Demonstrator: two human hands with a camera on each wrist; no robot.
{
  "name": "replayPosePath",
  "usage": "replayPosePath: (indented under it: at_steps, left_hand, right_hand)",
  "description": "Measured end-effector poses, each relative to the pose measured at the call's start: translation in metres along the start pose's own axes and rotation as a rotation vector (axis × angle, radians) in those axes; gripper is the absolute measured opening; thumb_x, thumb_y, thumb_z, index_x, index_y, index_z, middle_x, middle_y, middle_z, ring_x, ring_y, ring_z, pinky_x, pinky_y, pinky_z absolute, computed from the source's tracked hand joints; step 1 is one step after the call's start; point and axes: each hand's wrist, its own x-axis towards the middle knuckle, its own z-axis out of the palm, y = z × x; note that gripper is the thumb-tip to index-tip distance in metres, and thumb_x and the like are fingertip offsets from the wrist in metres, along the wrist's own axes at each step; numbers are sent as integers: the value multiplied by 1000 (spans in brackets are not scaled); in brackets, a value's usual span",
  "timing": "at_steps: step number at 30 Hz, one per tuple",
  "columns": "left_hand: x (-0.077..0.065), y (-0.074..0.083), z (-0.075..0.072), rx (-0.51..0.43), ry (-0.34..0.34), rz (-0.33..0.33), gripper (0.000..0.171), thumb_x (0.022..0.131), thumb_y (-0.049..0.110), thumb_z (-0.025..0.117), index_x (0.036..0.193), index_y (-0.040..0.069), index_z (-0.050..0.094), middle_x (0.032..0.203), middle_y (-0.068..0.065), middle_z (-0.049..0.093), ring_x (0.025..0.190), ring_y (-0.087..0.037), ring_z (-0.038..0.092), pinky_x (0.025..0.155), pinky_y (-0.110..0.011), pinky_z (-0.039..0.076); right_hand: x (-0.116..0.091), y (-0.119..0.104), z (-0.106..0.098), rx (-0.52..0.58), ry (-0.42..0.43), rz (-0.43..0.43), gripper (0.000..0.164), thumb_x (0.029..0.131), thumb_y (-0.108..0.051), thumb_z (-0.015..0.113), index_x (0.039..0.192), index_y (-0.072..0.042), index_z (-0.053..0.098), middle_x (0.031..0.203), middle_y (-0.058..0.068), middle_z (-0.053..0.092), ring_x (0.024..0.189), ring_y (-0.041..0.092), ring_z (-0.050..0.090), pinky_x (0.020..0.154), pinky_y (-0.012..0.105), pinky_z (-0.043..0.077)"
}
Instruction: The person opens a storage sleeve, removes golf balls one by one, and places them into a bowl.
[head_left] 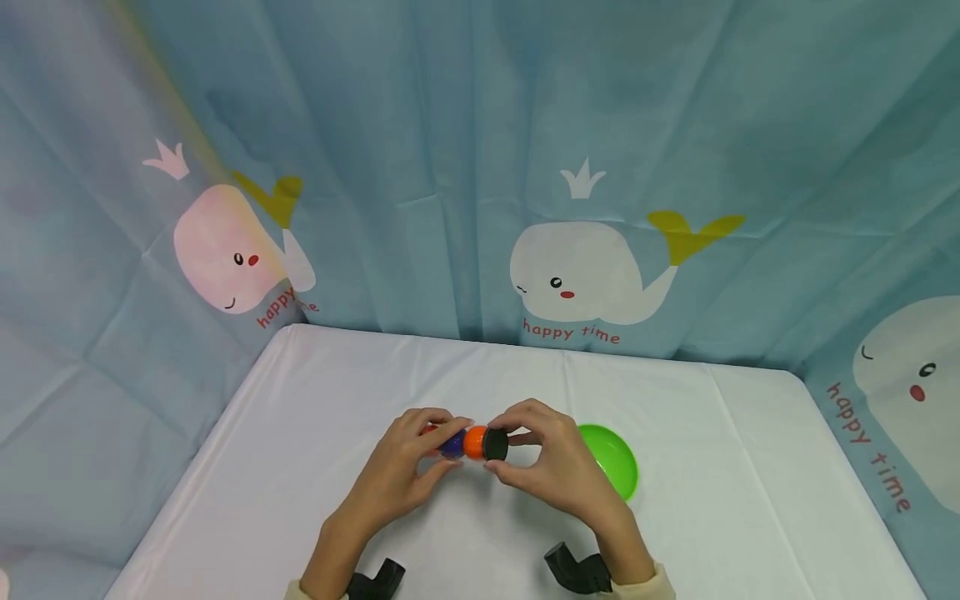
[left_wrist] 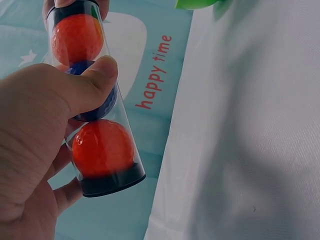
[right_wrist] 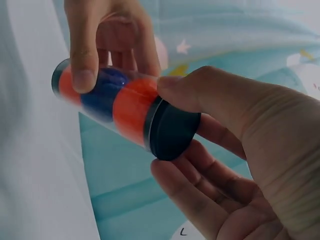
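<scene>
A clear plastic tube (left_wrist: 123,131) with a black cap at each end is held above the table. Inside it are a blue dimpled golf ball (right_wrist: 105,95) between two orange golf balls (left_wrist: 103,148). My left hand (head_left: 403,463) grips the tube around its middle, thumb across the blue ball. At the other end, my right hand (head_left: 555,462) pinches the black cap (right_wrist: 172,131) between thumb and fingers. The cap sits on the tube's end. In the head view, the left fingers partly hide the far orange ball.
A green plate (head_left: 617,460) lies on the white-covered table (head_left: 735,467), just beyond the right wrist. Blue curtains (head_left: 420,167) printed with whales surround the table's back and sides. A black curved mount (head_left: 576,570) is strapped to each wrist.
</scene>
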Motion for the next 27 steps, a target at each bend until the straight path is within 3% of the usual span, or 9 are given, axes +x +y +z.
replayPosePath:
  at_steps: [10,20,27]
  left_hand:
    - [1,0,1,31,21,22,64,83,23,92,141,32,68,126,3,67,121,-20,63,98,-46,57]
    - [-1,4,-1,-40,-40,-14,61,86,19,89,142,32,67,132,7,68,126,-15,64,101,-42,61]
    - [-1,5,-1,-49,-50,-20,61,87,19,88,143,31,67,134,7,68,128,-15,64,101,-41,61]
  right_hand:
    - [1,-4,3,-22,21,50,38,80,-14,93,113,-22,76,112,-9,70,105,10,72,85,22,64]
    - [-1,-3,-1,-22,-11,19,38,78,-10,92,111,-22,76,107,-10,72,99,7,73,82,24,65]
    - [-1,-3,-3,-47,-15,12,38,76,-9,92,109,-21,77,106,-9,73,98,6,73,82,18,63]
